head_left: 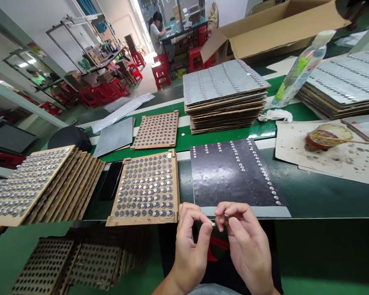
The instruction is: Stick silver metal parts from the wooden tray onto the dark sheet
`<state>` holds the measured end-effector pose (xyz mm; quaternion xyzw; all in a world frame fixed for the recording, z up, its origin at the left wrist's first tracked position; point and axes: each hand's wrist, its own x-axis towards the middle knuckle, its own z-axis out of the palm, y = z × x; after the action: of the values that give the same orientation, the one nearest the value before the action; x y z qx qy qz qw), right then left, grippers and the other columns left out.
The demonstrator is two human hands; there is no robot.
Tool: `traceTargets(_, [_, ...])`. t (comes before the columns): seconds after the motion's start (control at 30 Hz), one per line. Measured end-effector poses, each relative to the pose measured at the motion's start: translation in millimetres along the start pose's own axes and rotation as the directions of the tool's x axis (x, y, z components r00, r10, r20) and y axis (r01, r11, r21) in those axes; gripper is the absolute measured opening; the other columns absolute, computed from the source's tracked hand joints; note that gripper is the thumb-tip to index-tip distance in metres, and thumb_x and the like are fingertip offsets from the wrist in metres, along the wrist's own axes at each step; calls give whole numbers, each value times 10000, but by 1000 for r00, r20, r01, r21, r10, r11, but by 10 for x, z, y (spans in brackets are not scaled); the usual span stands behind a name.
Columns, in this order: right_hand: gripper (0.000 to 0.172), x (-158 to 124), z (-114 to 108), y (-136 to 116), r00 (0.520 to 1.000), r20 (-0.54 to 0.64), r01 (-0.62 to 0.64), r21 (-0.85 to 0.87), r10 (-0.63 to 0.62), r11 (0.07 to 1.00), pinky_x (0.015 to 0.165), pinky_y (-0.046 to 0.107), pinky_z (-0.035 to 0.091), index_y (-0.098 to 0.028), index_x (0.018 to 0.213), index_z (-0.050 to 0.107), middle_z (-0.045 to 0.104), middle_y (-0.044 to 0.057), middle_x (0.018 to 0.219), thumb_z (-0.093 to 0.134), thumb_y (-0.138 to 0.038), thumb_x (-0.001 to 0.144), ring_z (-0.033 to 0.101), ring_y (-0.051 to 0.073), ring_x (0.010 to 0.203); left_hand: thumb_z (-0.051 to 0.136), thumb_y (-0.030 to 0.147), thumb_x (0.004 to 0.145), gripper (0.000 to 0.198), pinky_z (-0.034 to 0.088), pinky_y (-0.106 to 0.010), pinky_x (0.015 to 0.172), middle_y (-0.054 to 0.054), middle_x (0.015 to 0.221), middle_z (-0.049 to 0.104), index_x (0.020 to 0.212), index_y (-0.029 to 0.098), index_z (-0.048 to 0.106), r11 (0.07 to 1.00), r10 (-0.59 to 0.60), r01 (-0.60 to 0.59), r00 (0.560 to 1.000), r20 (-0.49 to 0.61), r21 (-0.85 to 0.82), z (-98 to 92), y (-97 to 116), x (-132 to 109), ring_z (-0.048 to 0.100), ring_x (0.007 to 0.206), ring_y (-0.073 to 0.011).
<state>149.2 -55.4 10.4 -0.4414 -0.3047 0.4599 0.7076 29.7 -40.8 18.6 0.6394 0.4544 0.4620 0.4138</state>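
Note:
My left hand [192,248] and my right hand [244,246] meet at the near edge of the green workbench. Their fingertips pinch a small silver stud [213,224] between them, partly hidden by my fingers. Just beyond my right hand lies a black sheet [233,176] with rows of silver studs along it. To the left of my left hand stands a wooden pegboard [146,190] filled with round silver-and-dark studs.
Stacked boards of studs [43,184] fill the bench's left side, and more lie below it [64,262]. Stacked stud sheets [224,94] rise behind. On the right are a plastic bottle [301,69] and a glue jar [329,137]. A seated person [156,37] works far off.

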Motion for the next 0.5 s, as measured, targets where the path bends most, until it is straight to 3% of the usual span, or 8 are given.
traceTargets(0.1, [142, -4, -2, -18, 998, 63, -6, -28, 7, 1000, 584, 227, 547, -235, 908, 691, 660, 26, 813, 679, -373, 943, 597, 133, 645, 522, 322, 1034, 206, 416, -292, 743, -24, 866, 496, 863, 224, 581, 1000, -7, 7, 1000, 2, 2, -7, 7, 12, 501, 824, -184])
traceTargets(0.3, [190, 22, 25, -40, 990, 134, -28, -89, 39, 996, 525, 215, 498, -212, 798, 680, 616, 16, 748, 705, -355, 920, 568, 130, 614, 541, 322, 1024, 201, 415, -301, 754, -30, 871, 503, 857, 221, 588, 1000, -15, 15, 1000, -6, 17, -12, -2, 21, 503, 836, -193])
traceTargets(0.5, [323, 89, -8, -71, 923, 234, -341, 131, 305, 931, 488, 230, 453, -197, 730, 632, 539, -13, 688, 744, -463, 874, 463, 100, 531, 511, 374, 1037, 260, 426, -301, 755, -32, 866, 505, 840, 214, 570, 997, -60, 62, 997, 47, -51, -16, 17, 58, 518, 828, -190])
